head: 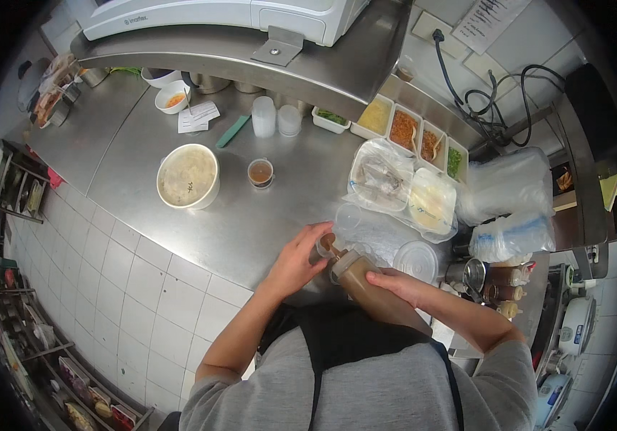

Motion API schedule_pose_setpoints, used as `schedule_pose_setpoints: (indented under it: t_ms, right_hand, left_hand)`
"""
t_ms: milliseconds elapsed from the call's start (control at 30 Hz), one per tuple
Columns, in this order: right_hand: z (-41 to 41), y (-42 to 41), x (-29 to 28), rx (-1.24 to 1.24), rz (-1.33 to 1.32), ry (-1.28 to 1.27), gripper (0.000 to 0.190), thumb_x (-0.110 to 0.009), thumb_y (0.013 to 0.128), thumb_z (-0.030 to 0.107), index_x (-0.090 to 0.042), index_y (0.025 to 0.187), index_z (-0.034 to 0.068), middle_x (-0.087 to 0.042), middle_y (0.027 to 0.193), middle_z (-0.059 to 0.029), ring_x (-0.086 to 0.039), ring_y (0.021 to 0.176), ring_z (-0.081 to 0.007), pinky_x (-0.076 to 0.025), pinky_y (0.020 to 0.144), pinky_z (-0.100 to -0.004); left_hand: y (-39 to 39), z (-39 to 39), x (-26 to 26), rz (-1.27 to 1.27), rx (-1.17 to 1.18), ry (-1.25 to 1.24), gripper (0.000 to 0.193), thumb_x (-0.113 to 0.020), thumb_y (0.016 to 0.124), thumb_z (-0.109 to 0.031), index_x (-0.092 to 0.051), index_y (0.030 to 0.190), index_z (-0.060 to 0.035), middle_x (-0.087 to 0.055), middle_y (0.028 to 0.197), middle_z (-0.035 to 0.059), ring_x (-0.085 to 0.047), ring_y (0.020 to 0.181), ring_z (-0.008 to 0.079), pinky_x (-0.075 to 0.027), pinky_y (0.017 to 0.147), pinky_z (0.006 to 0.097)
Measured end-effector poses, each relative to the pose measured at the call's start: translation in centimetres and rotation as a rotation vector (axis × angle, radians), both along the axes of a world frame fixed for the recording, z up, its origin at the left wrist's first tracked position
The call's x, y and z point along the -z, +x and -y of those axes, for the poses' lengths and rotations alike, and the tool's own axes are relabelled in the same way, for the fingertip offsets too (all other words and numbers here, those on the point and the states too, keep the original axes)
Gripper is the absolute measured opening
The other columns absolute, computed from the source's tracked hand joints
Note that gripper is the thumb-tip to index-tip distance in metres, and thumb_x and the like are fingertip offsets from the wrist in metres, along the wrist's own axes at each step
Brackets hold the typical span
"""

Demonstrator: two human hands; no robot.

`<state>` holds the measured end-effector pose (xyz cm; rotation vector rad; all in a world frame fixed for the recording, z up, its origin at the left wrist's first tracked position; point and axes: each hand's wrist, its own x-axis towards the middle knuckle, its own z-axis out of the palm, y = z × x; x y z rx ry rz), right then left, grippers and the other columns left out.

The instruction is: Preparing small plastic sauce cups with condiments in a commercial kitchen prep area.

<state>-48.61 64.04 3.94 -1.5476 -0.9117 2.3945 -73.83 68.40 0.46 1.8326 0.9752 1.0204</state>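
Observation:
My left hand [297, 261] grips a small clear plastic cup [321, 247] near the front edge of the steel counter. Brown sauce shows in the cup, right at the nozzle of a tilted squeeze bottle [365, 283] filled with brown sauce. My right hand [397, 285] is wrapped around that bottle's body. Behind the cup lies a clear round lid [348, 216]. Farther left stand a lidded sauce cup [261, 173] with brown contents and a large white tub [188, 176] with a marked translucent lid.
A steel shelf [335, 64] overhangs the back. Stacked clear cups [263, 117], a green-handled tool [233, 131] and a white bowl [172, 97] stand beneath. Toppings containers [404, 129], bagged food [384, 175] and a large clear lid [415, 261] are to the right, near sauce bottles [504, 293].

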Motion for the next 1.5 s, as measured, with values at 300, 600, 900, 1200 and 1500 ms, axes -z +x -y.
schedule_pose_setpoints:
  t_ms: [300,600,900,1200,1500]
  right_hand:
    - [0.2,0.2,0.2,-0.006,-0.003,0.0,0.089,-0.064,0.078,0.062,-0.038,0.135,-0.002,-0.055,0.117,-0.0155,-0.058,0.1,-0.0213,-0.049,0.082,-0.033]
    - [0.2,0.3,-0.2,-0.023,0.045,0.036,0.088,-0.064,0.077,0.063,-0.043,0.131,-0.004,-0.058,0.112,-0.0156,-0.059,0.096,-0.0208,-0.05,0.08,-0.0316]
    - [-0.4,1.5,-0.9,-0.047,-0.048,0.087,0.087,-0.064,0.075,0.064,-0.044,0.131,-0.001,-0.059,0.112,-0.012,-0.06,0.097,-0.0191,-0.049,0.081,-0.0312]
    - [-7.6,0.1,-5.4,0.337,-0.381,0.729,0.082,-0.072,0.074,0.053,-0.042,0.13,0.001,-0.056,0.119,-0.0099,-0.057,0.105,-0.018,-0.047,0.09,-0.0324]
    - [-12.9,-6.1,0.3,0.528,-0.047,1.372,0.075,-0.079,0.073,0.016,-0.034,0.13,-0.001,-0.053,0.121,-0.0121,-0.054,0.109,-0.0198,-0.044,0.095,-0.0342]
  left_hand:
    - [0.0,0.1,0.3,0.04,-0.004,-0.03,0.064,-0.071,0.07,0.002,-0.045,0.128,-0.0077,-0.054,0.119,0.0146,-0.057,0.107,0.0315,-0.048,0.091,0.0373]
    - [0.1,0.3,0.4,0.055,-0.036,-0.07,0.067,-0.072,0.068,0.002,-0.045,0.128,-0.0083,-0.057,0.111,0.0142,-0.058,0.103,0.0309,-0.048,0.088,0.0372]
    - [-0.3,0.4,0.1,0.25,-0.021,-0.214,0.08,-0.077,0.066,0.001,-0.038,0.135,-0.0058,-0.057,0.114,0.0094,-0.057,0.107,0.0203,-0.048,0.092,0.034]
    - [-4.6,0.7,-5.4,0.368,0.005,-0.215,0.086,-0.076,0.064,0.001,-0.033,0.139,-0.006,-0.056,0.111,0.0078,-0.055,0.105,0.0167,-0.044,0.087,0.0312]
    - [-6.3,2.9,-10.7,0.262,-0.057,-0.008,0.089,-0.076,0.06,0.001,-0.034,0.138,-0.0062,-0.057,0.107,0.0078,-0.057,0.101,0.0169,-0.043,0.085,0.0303]
